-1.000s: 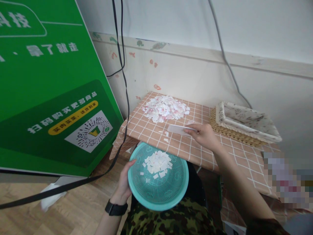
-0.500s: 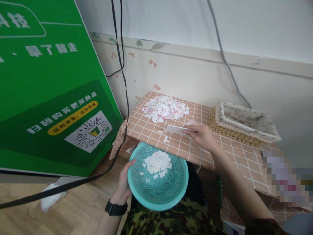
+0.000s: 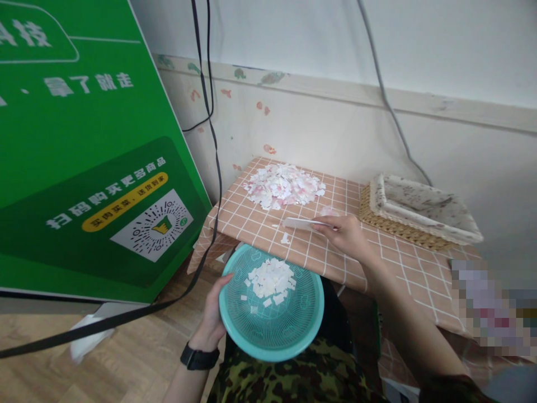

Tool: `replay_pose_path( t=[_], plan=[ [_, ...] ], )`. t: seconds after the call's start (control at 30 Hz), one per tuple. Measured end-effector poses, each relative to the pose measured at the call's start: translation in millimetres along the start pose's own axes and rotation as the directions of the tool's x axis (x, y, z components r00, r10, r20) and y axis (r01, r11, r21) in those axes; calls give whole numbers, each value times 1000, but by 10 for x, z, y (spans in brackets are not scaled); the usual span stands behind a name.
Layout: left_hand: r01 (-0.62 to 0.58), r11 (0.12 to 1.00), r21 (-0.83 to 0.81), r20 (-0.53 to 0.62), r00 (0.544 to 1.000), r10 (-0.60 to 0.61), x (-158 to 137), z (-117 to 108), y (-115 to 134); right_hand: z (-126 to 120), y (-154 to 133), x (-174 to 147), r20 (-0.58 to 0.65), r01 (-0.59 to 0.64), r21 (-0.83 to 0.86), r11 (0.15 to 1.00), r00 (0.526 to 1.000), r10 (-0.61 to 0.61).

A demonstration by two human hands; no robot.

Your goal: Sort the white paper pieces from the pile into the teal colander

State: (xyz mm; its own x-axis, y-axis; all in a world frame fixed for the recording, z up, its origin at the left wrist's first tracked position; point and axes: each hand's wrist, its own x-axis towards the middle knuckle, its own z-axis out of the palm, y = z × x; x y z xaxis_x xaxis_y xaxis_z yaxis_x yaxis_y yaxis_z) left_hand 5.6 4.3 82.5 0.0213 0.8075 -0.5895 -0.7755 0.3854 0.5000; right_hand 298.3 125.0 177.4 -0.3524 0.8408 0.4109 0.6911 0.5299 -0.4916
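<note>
My left hand grips the left rim of a round turquoise plastic colander, thumb over the edge. White paper scraps lie in a heap inside it, with a few loose bits near the heap. Over the table, my right hand pinches a thin white card-like piece, its far end pointing left. A few small white scraps lie on the cloth below that piece. Behind it is a large pile of white and pinkish paper scraps.
A brown checked tablecloth covers the table against the wall. On its right side stands a cloth-lined wicker basket. A green sign panel stands at the left, and a black strap hangs down past the table's left corner.
The white piece in my right hand has tilted slightly and now shows a narrower face. The colander and my left hand stay in nearly the same place.
</note>
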Motion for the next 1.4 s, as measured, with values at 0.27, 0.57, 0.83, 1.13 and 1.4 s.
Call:
replay_pose_path(
  t=[0.27,0.57,0.83,1.13,1.4],
  plan=[
    [3,1000,13,-6,1000,-2,0,-13,3,27,-20,40,-13,27,6,1000,1000,-27],
    [10,1000,16,22,1000,-10,25,-48,-14,34,1,89,4,38,-25,999,999,-38],
    [-12,1000,11,-4,1000,12,19,-28,-15,30,92,31,-31,-8,7,1000,999,8],
    [-12,1000,21,-17,1000,12,10,-16,-12,82,181,-71,-81,-52,34,998,995,55],
    [-13,1000,14,-12,1000,14,26,-18,14,172,26,-199,-32,-50,150,987,998,55]
  ],
)
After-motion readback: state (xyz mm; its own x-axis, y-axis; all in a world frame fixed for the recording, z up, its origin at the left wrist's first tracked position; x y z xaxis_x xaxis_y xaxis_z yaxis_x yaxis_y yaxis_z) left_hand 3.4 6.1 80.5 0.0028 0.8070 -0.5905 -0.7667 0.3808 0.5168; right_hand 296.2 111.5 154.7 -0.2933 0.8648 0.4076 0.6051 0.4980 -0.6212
